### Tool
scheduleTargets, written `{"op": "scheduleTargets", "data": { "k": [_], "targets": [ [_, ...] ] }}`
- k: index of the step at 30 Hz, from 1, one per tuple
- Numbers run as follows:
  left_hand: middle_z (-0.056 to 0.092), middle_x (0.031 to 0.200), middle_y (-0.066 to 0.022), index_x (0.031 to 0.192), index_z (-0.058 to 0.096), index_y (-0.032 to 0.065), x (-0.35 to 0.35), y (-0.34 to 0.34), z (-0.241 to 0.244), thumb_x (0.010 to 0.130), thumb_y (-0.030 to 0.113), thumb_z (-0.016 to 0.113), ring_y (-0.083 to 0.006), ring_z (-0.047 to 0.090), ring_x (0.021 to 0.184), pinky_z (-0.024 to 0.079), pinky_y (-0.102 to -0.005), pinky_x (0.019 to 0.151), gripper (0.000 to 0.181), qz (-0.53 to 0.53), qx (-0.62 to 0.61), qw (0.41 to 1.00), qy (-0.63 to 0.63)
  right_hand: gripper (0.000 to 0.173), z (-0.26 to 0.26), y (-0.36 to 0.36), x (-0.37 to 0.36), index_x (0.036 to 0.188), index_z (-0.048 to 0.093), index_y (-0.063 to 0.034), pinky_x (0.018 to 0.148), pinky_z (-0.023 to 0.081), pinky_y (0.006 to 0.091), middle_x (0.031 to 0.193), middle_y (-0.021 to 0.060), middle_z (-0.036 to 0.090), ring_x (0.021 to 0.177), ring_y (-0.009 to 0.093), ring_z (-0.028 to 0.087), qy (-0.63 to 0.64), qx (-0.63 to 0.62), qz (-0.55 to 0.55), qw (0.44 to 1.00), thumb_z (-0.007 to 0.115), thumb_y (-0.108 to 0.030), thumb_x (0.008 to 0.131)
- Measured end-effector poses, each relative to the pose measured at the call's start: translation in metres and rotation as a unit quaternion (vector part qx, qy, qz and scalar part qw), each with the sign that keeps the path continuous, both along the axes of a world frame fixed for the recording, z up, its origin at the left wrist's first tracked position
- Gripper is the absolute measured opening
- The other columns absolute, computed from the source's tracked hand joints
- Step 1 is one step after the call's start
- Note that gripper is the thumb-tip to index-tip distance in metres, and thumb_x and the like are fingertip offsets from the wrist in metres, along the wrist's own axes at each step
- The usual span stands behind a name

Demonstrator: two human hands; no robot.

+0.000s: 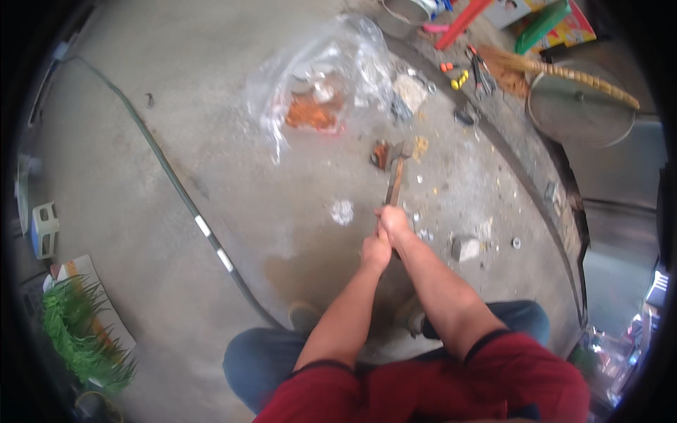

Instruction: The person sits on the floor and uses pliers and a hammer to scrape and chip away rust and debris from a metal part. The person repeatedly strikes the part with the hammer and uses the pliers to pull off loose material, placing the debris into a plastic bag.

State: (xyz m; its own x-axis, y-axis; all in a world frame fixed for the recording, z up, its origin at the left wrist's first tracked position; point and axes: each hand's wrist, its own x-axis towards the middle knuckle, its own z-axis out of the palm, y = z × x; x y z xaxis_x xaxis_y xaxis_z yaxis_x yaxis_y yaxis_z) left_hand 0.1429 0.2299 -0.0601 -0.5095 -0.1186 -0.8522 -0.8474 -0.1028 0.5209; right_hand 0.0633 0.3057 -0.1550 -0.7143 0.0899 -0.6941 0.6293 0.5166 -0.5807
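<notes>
Both my hands grip the wooden handle [395, 182] of a hammer or axe-like tool held out in front of me. My left hand [376, 250] is nearer my body and my right hand [394, 221] is just ahead of it. The tool's metal head [400, 152] is close to a rusty metal piece [380, 154] on the concrete floor; whether they touch I cannot tell. Left of my hands lies a small crumpled whitish patch [342, 211]. Beyond the tool, a clear plastic bag [365, 63] holds rusty orange material [312, 112].
A dark green hose [164, 164] crosses the floor at left. At right lie a concrete chunk [466, 248], a metal ring [516, 242], pliers [482, 79] and a straw broom [576, 74] over a round metal lid [576, 113]. Artificial grass [79, 328] is at lower left.
</notes>
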Motion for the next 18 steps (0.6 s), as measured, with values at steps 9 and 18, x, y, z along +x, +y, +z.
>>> {"op": "scheduleTargets", "data": {
  "k": [9, 18],
  "targets": [
    [0.071, 0.102, -0.0245, 0.127, 0.062, 0.0092, -0.042, -0.007, 0.083, 0.101, 0.059, 0.031, -0.0412, 0.067, 0.103, 0.053, -0.0477, 0.082, 0.064, 0.056, 0.040, 0.986, 0.150, 0.019, 0.197, -0.042, -0.044, 0.085, 0.064, -0.0012, 0.053, 0.041, 0.0360, 0.069, 0.0052, 0.060, 0.058, 0.017, 0.054, 0.117, -0.092, -0.030, 0.988, 0.070, -0.019, 0.086],
    [0.069, 0.080, -0.0152, 0.109, 0.070, 0.0077, -0.041, -0.017, 0.055, 0.088, 0.038, 0.062, -0.0338, 0.069, 0.077, 0.055, -0.0431, 0.067, 0.038, 0.109, -0.025, 0.922, 0.371, 0.020, 0.221, -0.068, -0.024, 0.095, 0.064, 0.0043, 0.069, 0.050, 0.0364, 0.075, 0.0133, 0.064, 0.071, 0.020, 0.062, 0.241, -0.032, -0.057, 0.968, 0.064, -0.014, 0.086]
  ]
}}
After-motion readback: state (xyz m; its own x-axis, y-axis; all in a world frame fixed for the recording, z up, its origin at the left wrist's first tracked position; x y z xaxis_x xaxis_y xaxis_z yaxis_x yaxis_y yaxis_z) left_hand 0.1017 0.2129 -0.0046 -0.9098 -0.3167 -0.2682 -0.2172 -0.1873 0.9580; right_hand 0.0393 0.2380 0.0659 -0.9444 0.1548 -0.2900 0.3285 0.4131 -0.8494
